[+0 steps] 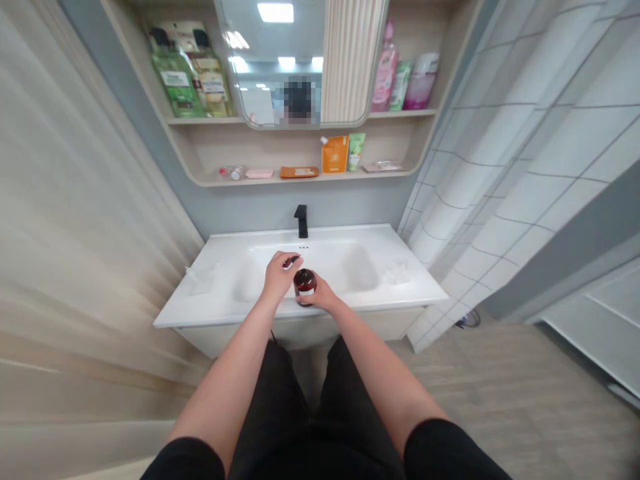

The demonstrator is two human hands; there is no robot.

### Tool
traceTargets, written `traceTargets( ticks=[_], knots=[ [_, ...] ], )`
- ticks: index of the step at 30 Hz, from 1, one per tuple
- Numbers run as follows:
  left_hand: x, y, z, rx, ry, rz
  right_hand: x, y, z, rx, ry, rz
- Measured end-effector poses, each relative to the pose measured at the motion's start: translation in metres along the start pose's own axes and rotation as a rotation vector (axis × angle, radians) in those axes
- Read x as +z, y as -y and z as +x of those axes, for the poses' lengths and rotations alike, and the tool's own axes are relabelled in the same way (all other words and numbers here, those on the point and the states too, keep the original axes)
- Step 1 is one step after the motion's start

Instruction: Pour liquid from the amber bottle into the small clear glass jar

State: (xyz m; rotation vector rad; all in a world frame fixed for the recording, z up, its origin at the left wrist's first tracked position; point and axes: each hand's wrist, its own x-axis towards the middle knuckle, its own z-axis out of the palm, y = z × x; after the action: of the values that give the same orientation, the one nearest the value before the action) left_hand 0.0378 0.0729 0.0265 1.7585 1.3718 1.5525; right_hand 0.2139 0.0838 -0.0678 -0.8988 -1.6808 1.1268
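Note:
My right hand (pixel 320 293) grips an amber glass bottle (pixel 305 283) with a white label, holding it upright over the middle of a white washbasin (pixel 225 257). My left hand (pixel 277 277) sits just beside the bottle's top, its fingers closed around a small dark object (pixel 293 261). That object looks like the bottle's cap or pump head, though the fingers hide most of it. The two hands nearly touch above the basin.
A black faucet (pixel 301 221) rises behind the basin. Toiletries stand on wooden shelves (pixel 300 179) around a mirror (pixel 265 73) above it. A tiled wall (pixel 525 200) lies to the right, a pale curtain (pixel 85 200) to the left.

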Motion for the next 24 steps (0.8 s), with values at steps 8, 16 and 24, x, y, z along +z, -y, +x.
traceTargets(
  ticks=[8,16,24],
  knots=[
    [-0.103,0.063,-0.027,-0.291,-0.207,-0.105,-0.003,0.0,0.0,0.023,-0.003,-0.025],
    [-0.202,0.129,-0.075,-0.506,-0.318,0.452,-0.003,-0.002,0.0,0.02,-0.003,-0.02],
    [-0.208,0.14,-0.103,-0.4,-0.293,0.835,-0.002,-0.001,-0.001,0.038,-0.007,-0.021]
  ],
)
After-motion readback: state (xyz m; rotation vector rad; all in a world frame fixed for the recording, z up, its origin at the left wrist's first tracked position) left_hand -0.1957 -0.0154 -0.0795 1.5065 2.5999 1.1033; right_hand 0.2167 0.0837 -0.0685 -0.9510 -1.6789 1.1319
